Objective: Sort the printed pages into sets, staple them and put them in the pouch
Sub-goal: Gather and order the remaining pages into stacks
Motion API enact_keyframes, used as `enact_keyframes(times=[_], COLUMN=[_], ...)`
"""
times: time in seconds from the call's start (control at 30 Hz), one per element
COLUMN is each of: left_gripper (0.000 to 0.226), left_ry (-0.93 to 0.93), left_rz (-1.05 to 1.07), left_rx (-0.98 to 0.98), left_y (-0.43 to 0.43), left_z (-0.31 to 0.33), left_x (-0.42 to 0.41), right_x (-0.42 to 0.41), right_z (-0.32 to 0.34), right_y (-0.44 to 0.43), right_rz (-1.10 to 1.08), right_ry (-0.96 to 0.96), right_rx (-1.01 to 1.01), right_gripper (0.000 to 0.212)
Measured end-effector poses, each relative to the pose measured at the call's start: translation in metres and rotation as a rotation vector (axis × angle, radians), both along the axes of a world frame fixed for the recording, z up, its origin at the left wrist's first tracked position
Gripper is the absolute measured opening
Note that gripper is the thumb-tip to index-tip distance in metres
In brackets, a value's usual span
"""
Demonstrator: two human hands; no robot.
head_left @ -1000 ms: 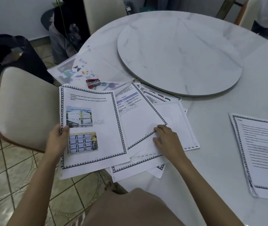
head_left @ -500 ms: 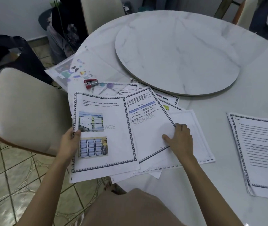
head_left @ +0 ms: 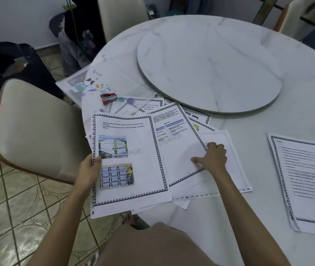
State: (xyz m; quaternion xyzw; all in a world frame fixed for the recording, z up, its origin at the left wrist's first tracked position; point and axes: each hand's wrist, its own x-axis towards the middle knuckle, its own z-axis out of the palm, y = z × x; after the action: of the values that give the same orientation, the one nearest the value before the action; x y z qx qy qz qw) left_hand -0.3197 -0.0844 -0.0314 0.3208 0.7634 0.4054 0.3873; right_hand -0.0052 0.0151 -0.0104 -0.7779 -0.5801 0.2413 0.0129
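Evidently sorting is young: left hand (head_left: pixel 88 169) pinches a picture page (head_left: pixel 133 143) over the near edge of the table (head_left: pixel 267 131), right hand (head_left: pixel 213 157) seemingly grips the STORAGE page (head_left: pixel 175 150) beside it, stapler (head_left: pixel 108 97) and pouch (head_left: pixel 83 83) unused.

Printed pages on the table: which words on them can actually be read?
"STORAGE": grey watermark on the middle page held by the right hand.
"AGE": watermark's visible end on the photo page gripped by the left hand.
All smaller print, including the separate stack: too blurred.
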Motion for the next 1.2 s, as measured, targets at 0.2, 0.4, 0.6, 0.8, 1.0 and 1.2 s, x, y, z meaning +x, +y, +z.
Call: enact_keyframes(times=[0.2,0.4,0.6,0.8,1.0,1.2], left_gripper=[0.021,0.024,0.016,0.027,0.029,0.029], left_ry=[-0.026,-0.062,-0.069,-0.081,-0.083,-0.086], left_rz=[-0.003,0.001,0.007,-0.004,-0.036,-0.119], left_rx=[0.010,0.003,0.011,-0.008,-0.025,-0.029], left_y=[-0.002,0.001,0.006,0.008,0.014,0.019], left_z=[0.001,-0.001,-0.004,-0.003,-0.003,-0.001], left_x=[0.000,0.003,0.008,0.016,0.023,0.037], right_x=[0.011,0.023,0.065,0.117,0.141,0.113], right_z=[0.001,0.004,0.013,0.027,0.039,0.035], right_y=[0.010,0.012,0.004,-0.014,-0.026,-0.025], right_rz=[0.004,0.082,-0.002,-0.157,-0.273,-0.223], right_ry=[0.126,0.258,0.369,0.543,0.685,0.711], right_rx=[0.037,0.072,0.109,0.158,0.230,0.280], right_gripper=[0.020,0.039,0.018,0.009,0.013,0.010])
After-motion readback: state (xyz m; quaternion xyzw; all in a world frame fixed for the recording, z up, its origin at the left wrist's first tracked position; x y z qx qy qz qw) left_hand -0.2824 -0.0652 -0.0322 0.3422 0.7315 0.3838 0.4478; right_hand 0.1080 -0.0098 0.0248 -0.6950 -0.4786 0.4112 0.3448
